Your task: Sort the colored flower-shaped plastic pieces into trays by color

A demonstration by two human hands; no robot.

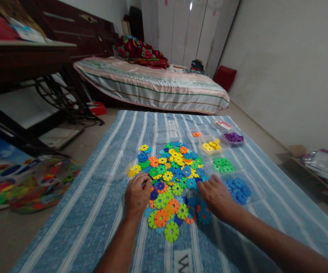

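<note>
Multicoloured discs (168,176) beside each grip (137,193) (216,195)

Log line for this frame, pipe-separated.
disc pile: mixed colours | left hand: at its left edge, grip unclear | right hand: at its right edge, grip unclear | blue discs: in clear tray

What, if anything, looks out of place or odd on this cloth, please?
Nothing looks clearly damaged. The one untidy spot is the mixed-colour pile of discs, spread loose over the striped cloth, whereas several clear trays to its right hold discs grouped by colour.
</note>
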